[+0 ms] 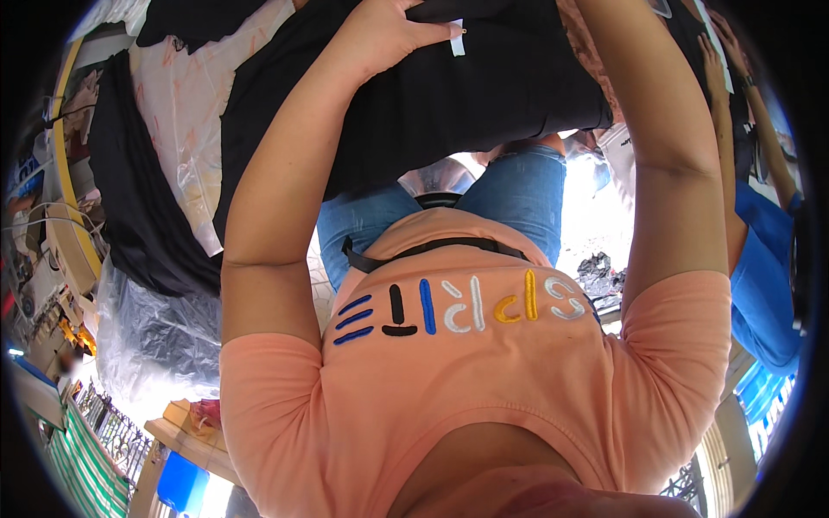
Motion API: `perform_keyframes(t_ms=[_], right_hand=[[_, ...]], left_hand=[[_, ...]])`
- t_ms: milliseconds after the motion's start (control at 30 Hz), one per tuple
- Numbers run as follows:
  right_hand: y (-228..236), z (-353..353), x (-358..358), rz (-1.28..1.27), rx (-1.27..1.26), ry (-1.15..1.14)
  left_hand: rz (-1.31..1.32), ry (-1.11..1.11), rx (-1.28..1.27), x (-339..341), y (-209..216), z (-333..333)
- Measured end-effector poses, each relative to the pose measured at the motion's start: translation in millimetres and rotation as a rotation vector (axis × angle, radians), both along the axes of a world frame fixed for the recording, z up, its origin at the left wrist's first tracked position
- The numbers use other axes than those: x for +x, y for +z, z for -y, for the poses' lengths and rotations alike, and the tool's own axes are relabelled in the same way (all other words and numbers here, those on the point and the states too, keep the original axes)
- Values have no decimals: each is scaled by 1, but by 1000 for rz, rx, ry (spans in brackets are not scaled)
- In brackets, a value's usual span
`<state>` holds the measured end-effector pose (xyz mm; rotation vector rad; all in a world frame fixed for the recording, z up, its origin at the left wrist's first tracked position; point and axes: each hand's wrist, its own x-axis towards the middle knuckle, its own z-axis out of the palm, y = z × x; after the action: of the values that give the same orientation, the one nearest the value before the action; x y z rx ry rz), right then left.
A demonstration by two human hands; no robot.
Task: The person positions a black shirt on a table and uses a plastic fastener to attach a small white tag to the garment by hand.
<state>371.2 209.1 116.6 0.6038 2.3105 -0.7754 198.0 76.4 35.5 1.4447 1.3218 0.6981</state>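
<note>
The left forearm (289, 164) lay across a broad matte-black fabric panel (484, 95), partly hiding it. The left hand (376, 39) pointed its thumb rightward, the tip at a small white rectangular tag (458, 43) on the panel; finger closure could not be determined. The right hand was out of view. The panel's lower edge hung slightly creased over blue denim trousers (522, 198). Left of the panel were a translucent plastic sheet (186, 112) and a long black cloth strip (142, 164).

A cloth (484, 104) is lying before the person (484, 371), over the thighs (518, 194); a label (458, 43) is lying on it; plastic (155, 337) is lying left; a co-worker (764, 276) is flanking right.
</note>
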Motion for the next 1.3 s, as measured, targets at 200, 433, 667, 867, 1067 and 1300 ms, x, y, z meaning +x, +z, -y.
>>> perform_keyframes(t_ms=[200,433,667,867,1067,1300], right_hand=[[-9,2,1,-62,-30,-34],[-13,3,2,-103,-53,-60],[-19,4,2,-138,-67,-81],[-22,4,2,-173,-71,-105],[-23,9,7,-280,-57,-209],[1,101,56,-908,271,-713]], left_hand=[[47,14,-17,0,0,2],[67,19,-39,0,0,3],[49,28,-39,-1,3,4],[46,37,-69,0,6,4],[108,62,-70,2,2,6],[303,92,-216,7,0,8]])
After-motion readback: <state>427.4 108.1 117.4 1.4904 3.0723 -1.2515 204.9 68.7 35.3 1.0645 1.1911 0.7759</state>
